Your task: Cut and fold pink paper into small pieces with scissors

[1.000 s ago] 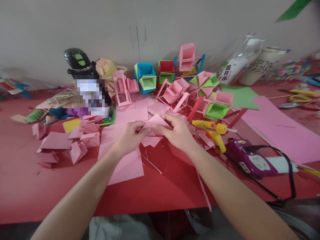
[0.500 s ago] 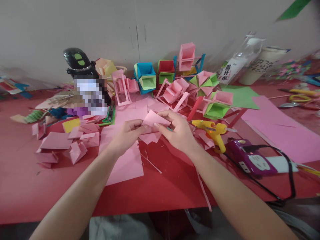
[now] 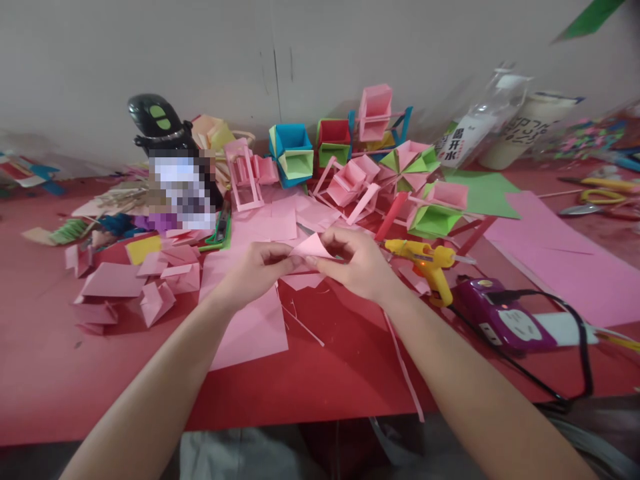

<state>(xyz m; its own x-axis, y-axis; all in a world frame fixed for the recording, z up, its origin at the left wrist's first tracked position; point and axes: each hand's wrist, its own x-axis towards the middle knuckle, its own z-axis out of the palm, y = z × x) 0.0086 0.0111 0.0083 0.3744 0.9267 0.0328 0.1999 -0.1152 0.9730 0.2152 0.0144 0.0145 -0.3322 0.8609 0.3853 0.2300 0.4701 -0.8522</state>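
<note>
A small piece of pink paper is held up between my two hands over the table. My left hand pinches its left side, thumb in front and fingers behind. On the right side my right hand grips it the same way. The paper's upper part stands as a pointed triangle; its lower part is partly hidden by my thumbs. Just below lies another pink paper piece with a zigzag edge. A large pink sheet is spread beneath my left forearm.
Folded pink pieces lie at left. Paper models, including a blue box shape, line the back near a phone on a black stand. At right are a yellow glue gun, a purple power strip with a black cord, and a bottle.
The pink paper between my hands has tilted and now shows as a narrower, lower triangle. My right hand's fingers have curled in more. Both hands stay in nearly the same place.
</note>
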